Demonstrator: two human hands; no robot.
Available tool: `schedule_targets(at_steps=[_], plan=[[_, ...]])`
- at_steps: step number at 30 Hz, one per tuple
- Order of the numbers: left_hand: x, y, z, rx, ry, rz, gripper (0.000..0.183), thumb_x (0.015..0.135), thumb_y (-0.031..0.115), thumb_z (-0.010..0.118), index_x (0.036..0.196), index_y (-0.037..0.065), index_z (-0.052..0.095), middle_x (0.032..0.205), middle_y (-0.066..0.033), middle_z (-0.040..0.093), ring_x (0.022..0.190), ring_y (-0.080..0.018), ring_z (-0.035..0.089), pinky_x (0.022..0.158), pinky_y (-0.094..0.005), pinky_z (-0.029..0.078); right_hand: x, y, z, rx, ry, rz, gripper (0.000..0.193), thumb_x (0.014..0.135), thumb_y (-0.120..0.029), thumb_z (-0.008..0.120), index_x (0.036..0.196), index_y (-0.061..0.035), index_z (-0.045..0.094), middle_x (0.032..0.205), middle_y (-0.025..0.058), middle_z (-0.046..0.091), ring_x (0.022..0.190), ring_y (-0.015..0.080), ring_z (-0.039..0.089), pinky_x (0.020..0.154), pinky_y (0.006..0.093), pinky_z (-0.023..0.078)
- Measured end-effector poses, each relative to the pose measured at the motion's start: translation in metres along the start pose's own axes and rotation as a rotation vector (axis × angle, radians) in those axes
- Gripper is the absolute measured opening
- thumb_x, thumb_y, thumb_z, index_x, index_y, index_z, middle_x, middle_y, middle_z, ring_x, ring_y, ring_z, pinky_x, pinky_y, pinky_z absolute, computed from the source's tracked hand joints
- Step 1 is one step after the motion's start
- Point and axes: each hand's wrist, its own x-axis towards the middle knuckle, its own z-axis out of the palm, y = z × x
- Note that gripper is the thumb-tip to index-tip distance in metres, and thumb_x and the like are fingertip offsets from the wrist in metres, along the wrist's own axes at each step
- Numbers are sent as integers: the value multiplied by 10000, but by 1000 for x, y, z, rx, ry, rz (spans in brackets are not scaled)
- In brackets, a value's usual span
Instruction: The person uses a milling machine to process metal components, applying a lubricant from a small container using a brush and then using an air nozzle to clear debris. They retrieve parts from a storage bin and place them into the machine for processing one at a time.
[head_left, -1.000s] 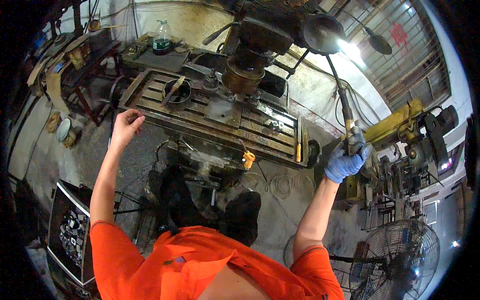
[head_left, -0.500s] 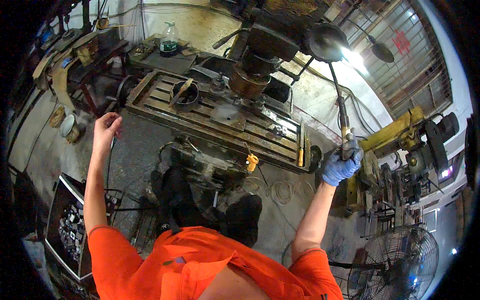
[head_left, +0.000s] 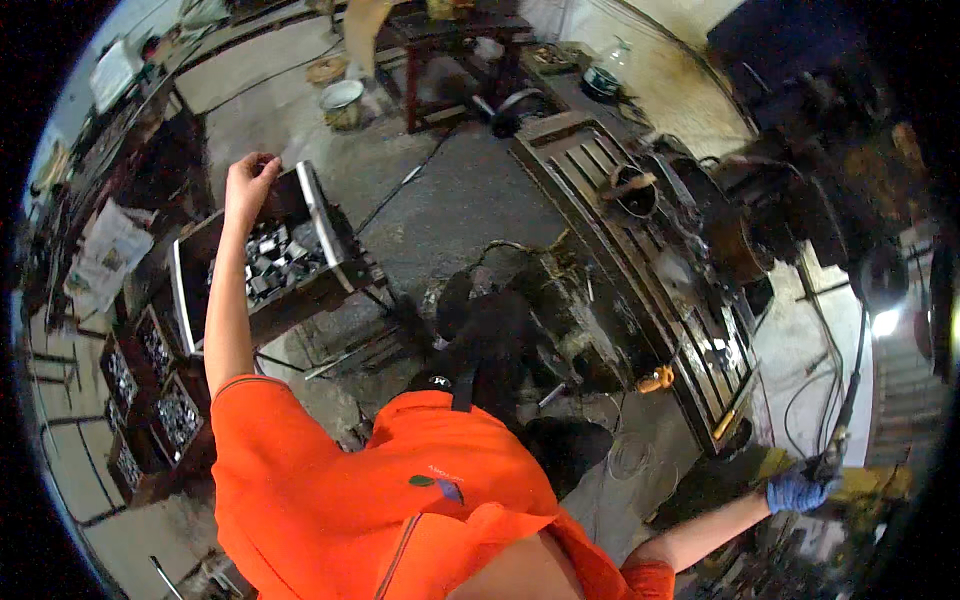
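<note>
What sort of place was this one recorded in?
Most likely a metalworking shop: a long, grimy metal machine table with parallel slots and a dark, pale-rimmed rectangular box heaped with small silvery, metal-looking pieces both suggest it.

pale bucket (head_left: 344, 117) parked on the grey floor (head_left: 460, 185), some round tan thing (head_left: 327, 70) tucked just behind it, dark red bench (head_left: 412, 80) seen at the back, clear plastic bottle (head_left: 603, 80) perched near the stained wall (head_left: 682, 90), crumpled whitish sheet (head_left: 108, 250) kinda slung at far left
</note>
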Motion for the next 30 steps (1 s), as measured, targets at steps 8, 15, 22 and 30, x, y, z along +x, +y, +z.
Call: schedule_targets(at_steps=[8,15,22,30], plan=[[-40,-80,21,211,-412,-303,316,712,197,668,889,-59,612,699,-122,619,575,-187,584,523,-314,466,15,-21,20,-1318,-38,-812,164,789,-140,640,861,4,604,842,98,640,771,217,601,672,305,477],[-38,-62,69,200,-712,-558,419,693,162,671,1057,-5,545,899,-119,608,745,-223,586,650,-372,482,43,-32,0,-1318,-50,-746,205,795,-205,626,837,-4,630,844,113,639,747,219,595,663,315,475],[-32,-158,79,-199,-772,-395,347,746,136,603,1062,9,537,935,-71,601,847,-173,535,759,-334,450,85,-34,9,-668,-148,-461,245,867,-150,429,956,9,592,944,127,621,855,223,570,783,339,443],[-31,-237,90,-17,-656,-292,356,701,60,620,1014,-50,493,936,-150,598,827,-221,564,768,-339,453,130,-87,73,4,-331,-240,166,829,-215,529,883,-81,612,757,41,571,874,199,547,778,376,453]])
